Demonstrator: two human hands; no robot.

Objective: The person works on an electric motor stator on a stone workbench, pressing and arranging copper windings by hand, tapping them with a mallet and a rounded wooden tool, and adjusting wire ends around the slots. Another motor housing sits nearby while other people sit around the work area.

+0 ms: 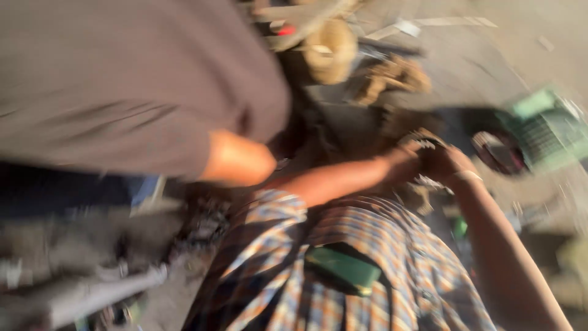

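The view is heavily blurred. My left hand [404, 160] and my right hand [452, 164] meet in front of my checked shirt [367, 245]. Both close around a small dark metal part [422, 142] with a pale toothed or chain-like edge. My left forearm reaches in from the checked sleeve. My right forearm comes up from the lower right. The blur hides what the part is attached to.
Another person in a grey shirt [122, 79] leans in at the upper left, bare elbow [236, 160] close to my left arm. A green crate [545, 132] and a dark round disc [496, 152] lie right. Tan round object [331, 49] and scraps beyond. Grey metal pieces [79, 288] lower left.
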